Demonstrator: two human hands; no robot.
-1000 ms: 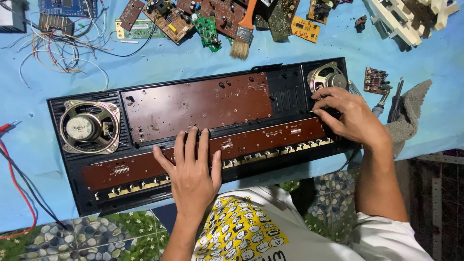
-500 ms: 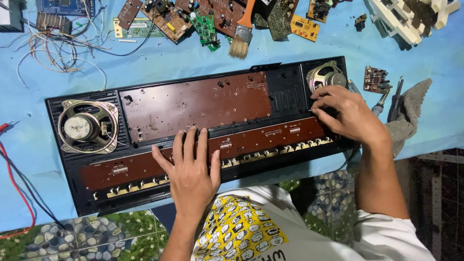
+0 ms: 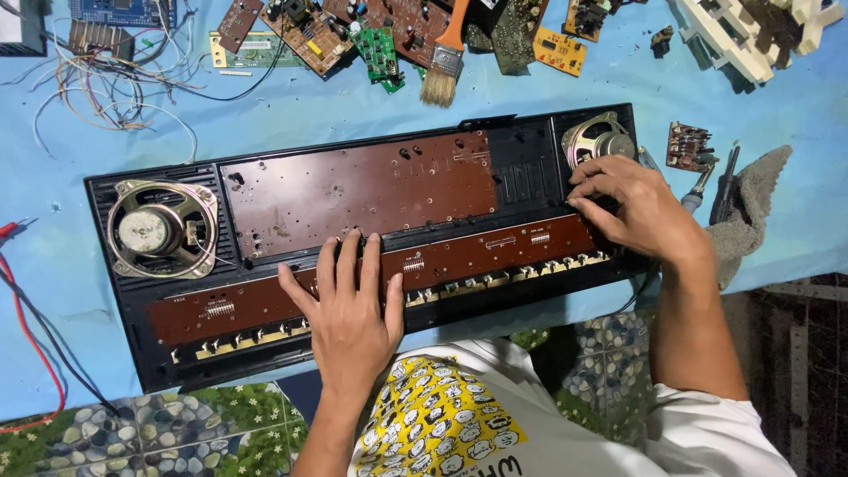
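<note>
1. Hands: the left hand (image 3: 352,311) lies flat, fingers spread, palm down on the long brown circuit board (image 3: 265,305) at lower centre of the frame. It presses on the strip and grips nothing.

2. The right hand (image 3: 638,210) sits at the right end of the open keyboard case (image 3: 521,163), fingers curled, tips on the case edge just below the small speaker (image 3: 597,140). I cannot tell whether those fingers pinch a small part or only bear on the case.

3. Change: set against the views from a second and half a second earlier, both hands occupy nearly the same spots. The right fingertips have crept slightly towards the small speaker; the left hand has not shifted. The case has not moved on the blue tabletop (image 3: 291,124).

4. Judgement: the work appears to be steady handling at the right end of the case, with the left hand acting as a brace.

5. Location of the case: centre of the frame, lying open with its inside upward, large speaker (image 3: 162,228) at its left end, wide brown board (image 3: 353,190) across its upper half.

6. Surroundings: a paintbrush (image 3: 446,55) and loose circuit boards (image 3: 309,35) at the top; tangled wires (image 3: 97,88) at upper left; red and black leads (image 3: 26,300) at the left edge; screwdrivers (image 3: 717,184) and a grey cloth (image 3: 755,212) at the right.
</note>
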